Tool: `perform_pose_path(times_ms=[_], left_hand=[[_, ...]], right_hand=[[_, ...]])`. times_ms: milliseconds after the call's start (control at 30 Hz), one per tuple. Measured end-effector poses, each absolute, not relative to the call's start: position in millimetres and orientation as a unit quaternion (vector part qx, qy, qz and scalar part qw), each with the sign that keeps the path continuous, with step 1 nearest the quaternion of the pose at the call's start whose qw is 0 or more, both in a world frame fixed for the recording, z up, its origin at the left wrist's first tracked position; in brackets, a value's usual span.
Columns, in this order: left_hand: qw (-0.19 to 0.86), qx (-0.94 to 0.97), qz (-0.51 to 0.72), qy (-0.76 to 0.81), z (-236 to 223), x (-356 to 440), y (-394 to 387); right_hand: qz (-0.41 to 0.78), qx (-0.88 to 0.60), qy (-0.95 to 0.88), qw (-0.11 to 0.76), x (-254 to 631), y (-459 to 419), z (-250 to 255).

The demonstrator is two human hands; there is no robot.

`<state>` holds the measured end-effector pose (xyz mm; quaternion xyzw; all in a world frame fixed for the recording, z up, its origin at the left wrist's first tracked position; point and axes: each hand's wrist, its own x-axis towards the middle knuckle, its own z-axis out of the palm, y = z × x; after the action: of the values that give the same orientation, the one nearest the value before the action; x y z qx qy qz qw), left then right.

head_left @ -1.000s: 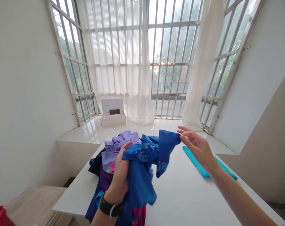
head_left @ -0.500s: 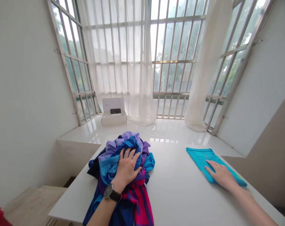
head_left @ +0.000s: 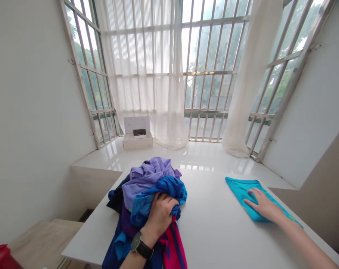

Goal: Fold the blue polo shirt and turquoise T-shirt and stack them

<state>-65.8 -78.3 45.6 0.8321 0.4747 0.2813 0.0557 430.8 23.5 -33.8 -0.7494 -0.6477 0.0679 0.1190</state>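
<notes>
On the left half of the white table (head_left: pixel 208 231) lies a heap of crumpled clothes. My left hand (head_left: pixel 161 213), a black-strapped watch (head_left: pixel 141 245) on its wrist, is closed on a bright blue garment (head_left: pixel 171 186) at the front of the heap. Lavender cloth (head_left: pixel 147 175) covers the top, and a pink and purple striped piece (head_left: pixel 175 243) hangs toward me. At the right, a turquoise shirt (head_left: pixel 242 185) lies folded flat. Over it rests my right hand (head_left: pixel 261 204), fingers spread, holding nothing.
Behind the table, a white box (head_left: pixel 137 141) with its lid up and a dark object inside stands on the window sill (head_left: pixel 203 157). Sheer curtains (head_left: pixel 169 93) hang before barred windows. A red object (head_left: pixel 3 257) shows at the lower left, beside a wooden surface (head_left: pixel 37 239).
My left hand has closed on the blue garment and drawn it right and toward me, baring more lavender cloth. My right hand stays over the turquoise shirt, fingers slightly raised. The view has shifted slightly.
</notes>
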Motion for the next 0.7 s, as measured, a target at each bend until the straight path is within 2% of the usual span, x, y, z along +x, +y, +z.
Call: perform_pose_path(times_ms=[167,267,500,700], left_hand=[[0.184,0.908,0.194,0.323,41.9,-30.1,-101.8],[0.219,0.913,0.146,0.310,37.6,-20.3,-111.8],[0.152,0.908,0.138,0.366,54.8,-20.4,-107.3],[0.137,0.860,0.116,0.478,32.9,-11.5,-94.5]], right_hand=[[0.096,-0.759,-0.631,0.129,434.8,29.7,-32.8],[0.097,-0.764,-0.623,0.135,432.9,28.5,-27.8],[0.064,-0.802,-0.566,0.179,409.1,3.2,-22.1],[0.015,-0.831,-0.523,0.187,398.6,-10.6,-26.1]])
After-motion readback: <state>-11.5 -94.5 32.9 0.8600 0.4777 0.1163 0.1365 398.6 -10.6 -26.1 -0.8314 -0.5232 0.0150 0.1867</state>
